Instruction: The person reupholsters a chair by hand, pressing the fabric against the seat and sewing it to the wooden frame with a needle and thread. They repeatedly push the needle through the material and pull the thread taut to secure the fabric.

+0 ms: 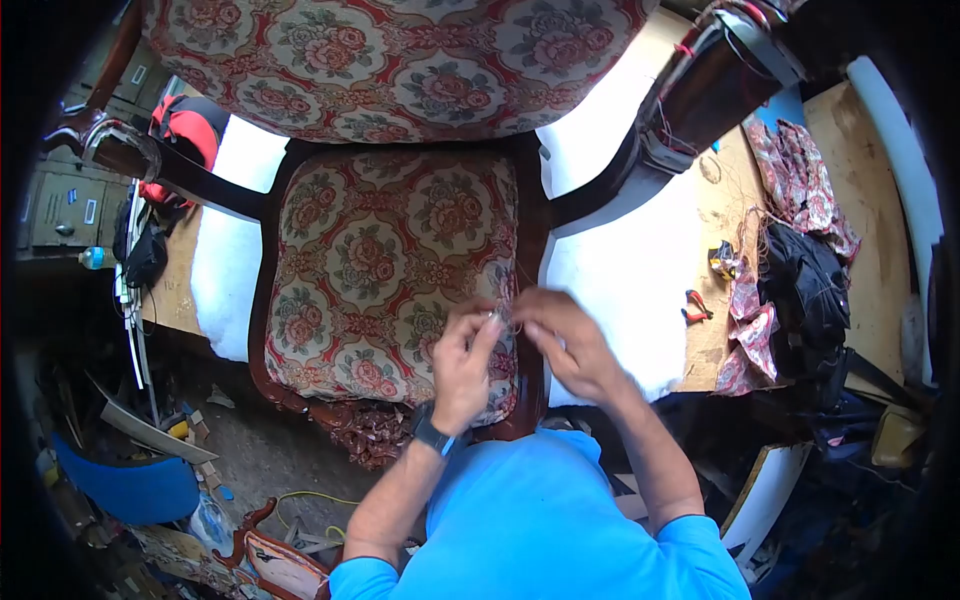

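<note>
A dark carved wooden armchair with a floral upholstered seat (365, 255) and a matching floral backrest (400, 65) stands in front of me. At the seat's right edge, beside the wooden rail (533, 230), my two hands meet. My left hand (464, 352), with a dark watch (432, 431) on its wrist, rests over the fabric with thumb and fingers pinched together. My right hand (570, 340) is closed too, its fingertips close to the left ones. Something small and pale shows between the fingertips, too small and blurred to name.
White padding (625, 300) covers part of the wooden bench (715, 210) behind the chair. To the right lie red-handled pliers (697, 307), floral fabric scraps (750, 335) and a black bag (805, 280). A blue curved panel (125, 480) and debris lie on the floor at left.
</note>
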Tool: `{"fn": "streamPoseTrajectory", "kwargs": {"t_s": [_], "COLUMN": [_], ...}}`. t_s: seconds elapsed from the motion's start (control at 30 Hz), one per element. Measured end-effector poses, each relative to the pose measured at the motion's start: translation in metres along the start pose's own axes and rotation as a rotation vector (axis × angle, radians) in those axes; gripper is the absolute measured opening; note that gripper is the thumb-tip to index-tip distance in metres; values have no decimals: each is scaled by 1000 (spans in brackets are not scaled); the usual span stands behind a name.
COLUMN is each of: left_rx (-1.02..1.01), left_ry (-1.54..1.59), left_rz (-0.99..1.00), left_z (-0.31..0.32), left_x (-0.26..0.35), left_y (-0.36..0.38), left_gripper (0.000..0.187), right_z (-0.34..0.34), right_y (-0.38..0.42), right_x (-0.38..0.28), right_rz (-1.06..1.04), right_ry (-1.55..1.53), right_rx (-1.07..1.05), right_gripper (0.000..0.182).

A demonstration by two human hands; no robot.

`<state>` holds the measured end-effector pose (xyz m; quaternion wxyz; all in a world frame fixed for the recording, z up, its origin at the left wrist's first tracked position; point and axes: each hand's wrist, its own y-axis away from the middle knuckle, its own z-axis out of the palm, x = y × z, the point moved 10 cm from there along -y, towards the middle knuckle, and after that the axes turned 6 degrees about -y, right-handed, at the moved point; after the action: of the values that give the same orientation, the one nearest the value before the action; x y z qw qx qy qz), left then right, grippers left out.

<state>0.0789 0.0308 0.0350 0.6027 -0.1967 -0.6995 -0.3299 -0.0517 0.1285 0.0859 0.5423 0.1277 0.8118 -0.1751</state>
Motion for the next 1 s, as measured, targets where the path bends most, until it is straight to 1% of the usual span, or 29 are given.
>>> {"fn": "streamPoseTrajectory", "kwargs": {"t_s": [0.03, 0.1, 0.13, 0.2, 0.3, 0.33, 0.43, 0.47, 0.5, 0.57, 0.6, 0.63, 0.7, 0.73, 0.77, 0.83, 0.87, 0.97, 1.0], "left_rx": [2, -37, -54, -81, -132, -173, -487, -487, -519, -575, -502, -487, -457, -450, -444, -431, -394, -354, -380], "left_ry": [139, 258, 318, 297, 264, 148, 38, -137, -258, -507, -531, -556, -604, -619, -631, -653, -592, -563, -517], "left_rz": [-107, -56, -27, 73, 194, 251, 471, 616, 677, 801, 911, 947, 1014, 1015, 971, 873, 907, 798, 636], "left_z": [0, 12, 19, 33, 52, 57, 84, 89, 93, 96, 88, 81, 65, 53, 44, 27, 19, -4, -16], "left_x": [-6, 0, 4, 18, 44, 54, 78, 87, 82, 60, 68, 64, 52, 52, 48, 38, 44, 43, 31], "left_y": [13, 30, 36, 40, 39, 41, 43, 43, 41, 37, 37, 37, 37, 39, 37, 41, 50, 75, 81], "left_gripper": [18, 18, 18, 15, 13, 14, 17, 23, 23, 23, 22, 21, 19, 20, 21, 21, 23, 23, 24], "right_z": [4, 7, 5, -1, -7, -17, -37, -53, -70, -116, -148, -183, -238, -269, -296, -329, -341, -341, -331], "right_y": [16, 35, 43, 57, 80, 81, 122, 126, 129, 163, 194, 231, 303, 351, 395, 448, 470, 491, 491], "right_x": [-15, -36, -35, -31, -18, -34, -42, -63, -87, -95, -84, -71, -35, -16, -1, 4, 9, 45, 65], "right_rz": [20, -1, 27, 71, 198, 86, 189, 87, -15, -48, 9, 66, 251, 347, 441, 396, 445, 479, 528], "right_ry": [-100, -131, -169, -238, -514, -372, -880, -951, -1021, -1034, -866, -695, -526, -461, -393, -453, -350, -419, -428], "right_rx": [3, 77, 126, 226, 326, 359, 464, 504, 542, 628, 703, 776, 841, 950, 1054, 1172, 1151, 1272, 1316], "right_gripper": [19, 18, 18, 19, 20, 16, 10, 11, 13, 14, 13, 13, 11, 11, 11, 10, 11, 13, 16]}}
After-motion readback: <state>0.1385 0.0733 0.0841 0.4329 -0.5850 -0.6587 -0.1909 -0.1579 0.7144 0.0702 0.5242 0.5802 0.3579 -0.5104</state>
